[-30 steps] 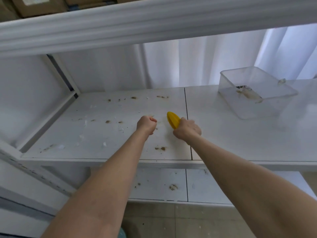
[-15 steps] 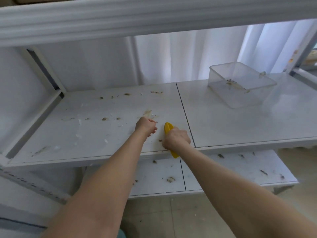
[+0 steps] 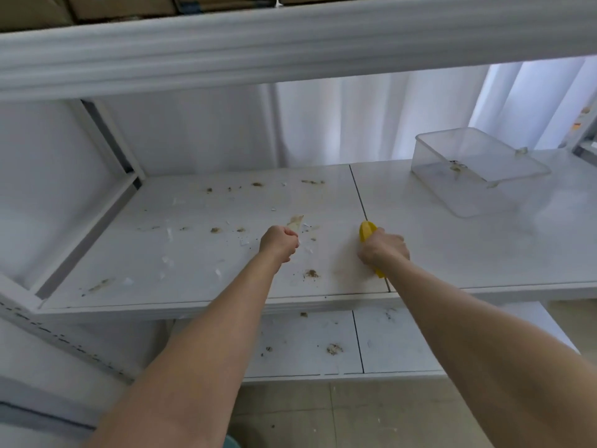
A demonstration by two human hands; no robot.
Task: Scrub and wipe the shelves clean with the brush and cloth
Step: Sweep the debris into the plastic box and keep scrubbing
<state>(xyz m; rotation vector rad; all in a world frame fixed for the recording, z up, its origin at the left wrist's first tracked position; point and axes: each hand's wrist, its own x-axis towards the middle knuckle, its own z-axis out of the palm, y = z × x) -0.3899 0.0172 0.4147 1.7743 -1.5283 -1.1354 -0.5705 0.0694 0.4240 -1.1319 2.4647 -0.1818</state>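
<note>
- Right hand [image 3: 384,250] grips the yellow brush [image 3: 366,231], fingers curled over its back. Only the front tip and a sliver at the heel show.
- The brush sits down on the middle shelf [image 3: 193,263], right at the seam [image 3: 357,192] between the two panels and near the front edge.
- Left hand [image 3: 278,242] is a closed fist just beside a tan smear [image 3: 295,221]. Nothing shows in it, so I can't tell if it holds anything. No cloth in view.
- Shelf state: the left panel is dirty, with brown crumb clumps [image 3: 311,273], white flakes and streaks. The right panel looks mostly clean. The lower shelf [image 3: 403,344] has crumbs too.
- Clear plastic box [image 3: 478,169] is at the back right, well apart from the hands, with a bit of debris inside.
- My read: mid-scrub on the left panel, early in the task. Wiping isn't started and the lower shelf is untouched.
- Handling, judged: the brush looks like a hard plastic shell, light and stiff, and palm-sized. Hold it from the top with the palm on the hump so pressure goes straight into the bristles. The smooth plastic could slip if wet.
- The dried smear likely needs firm short strokes. The loose crumbs only need a light sweep.
- Risk: sweeping toward the front edge drops crumbs onto the lower shelf, so do that one last.
</note>
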